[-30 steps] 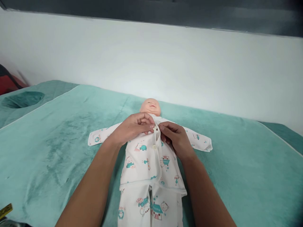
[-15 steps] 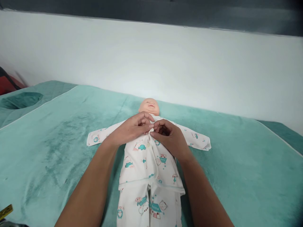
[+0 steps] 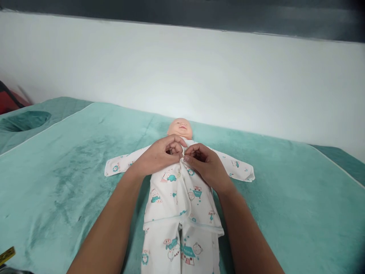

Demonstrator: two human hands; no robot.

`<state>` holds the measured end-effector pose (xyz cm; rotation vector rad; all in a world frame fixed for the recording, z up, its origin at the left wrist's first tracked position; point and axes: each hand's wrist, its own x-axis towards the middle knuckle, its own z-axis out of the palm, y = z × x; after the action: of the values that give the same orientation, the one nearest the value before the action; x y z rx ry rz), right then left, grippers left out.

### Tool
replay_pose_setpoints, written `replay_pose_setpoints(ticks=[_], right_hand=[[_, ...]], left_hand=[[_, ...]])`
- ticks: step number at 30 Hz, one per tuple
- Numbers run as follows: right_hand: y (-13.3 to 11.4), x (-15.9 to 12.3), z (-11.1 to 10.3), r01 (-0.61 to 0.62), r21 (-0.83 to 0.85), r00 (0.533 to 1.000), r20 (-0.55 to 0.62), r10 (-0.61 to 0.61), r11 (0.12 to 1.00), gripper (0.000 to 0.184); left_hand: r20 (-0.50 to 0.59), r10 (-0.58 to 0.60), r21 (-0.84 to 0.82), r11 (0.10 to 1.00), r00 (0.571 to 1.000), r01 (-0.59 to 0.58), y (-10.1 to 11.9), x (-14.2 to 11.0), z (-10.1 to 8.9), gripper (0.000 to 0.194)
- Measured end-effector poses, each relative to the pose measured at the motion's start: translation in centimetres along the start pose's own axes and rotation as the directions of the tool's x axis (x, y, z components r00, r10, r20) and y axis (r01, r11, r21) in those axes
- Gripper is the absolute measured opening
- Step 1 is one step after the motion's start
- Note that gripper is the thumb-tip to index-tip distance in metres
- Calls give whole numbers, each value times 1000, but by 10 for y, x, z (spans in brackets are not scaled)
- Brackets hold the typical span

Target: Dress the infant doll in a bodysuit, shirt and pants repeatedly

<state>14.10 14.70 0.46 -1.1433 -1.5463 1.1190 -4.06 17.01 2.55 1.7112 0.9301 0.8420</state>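
A baby doll (image 3: 180,128) lies on its back, its arms spread out to the sides. It wears a white printed shirt (image 3: 168,194) with a front opening, and matching white trousers (image 3: 161,247). At the upper chest, my left hand (image 3: 164,152) pinches the shirt's front edge between thumb and fingers. From the other side my right hand (image 3: 203,161) pinches the same edge, the fingertips of both hands almost meeting. The small spot between the fingertips, where a button seems to sit, is mostly covered.
A green plush cover (image 3: 71,171) spreads under the doll. On the left it has a round hole (image 3: 25,121). A white wall (image 3: 182,76) rises behind, with a red and black object (image 3: 10,99) at far left. A yellow strip (image 3: 7,255) shows at lower left.
The fingertips have shifted slightly at the shirt's edge, and the pale button seen between them before is now mostly covered. Doll and arms stay nearly in place.
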Motion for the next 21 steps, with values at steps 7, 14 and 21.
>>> replay_pose_setpoints(ticks=[7,14,21], right_hand=[[-2,0,0,-57,49,998,-15,58,997,14],[-1,0,0,-46,90,999,0,47,995,15],[1,0,-1,-48,163,999,25,44,986,17]], left_hand=[[-50,11,-13,1000,999,-12,-3,2,0,17],[-22,21,-62,998,1000,-23,-4,2,-3,12],[4,26,-71,997,1000,-26,-5,1,-6,12]])
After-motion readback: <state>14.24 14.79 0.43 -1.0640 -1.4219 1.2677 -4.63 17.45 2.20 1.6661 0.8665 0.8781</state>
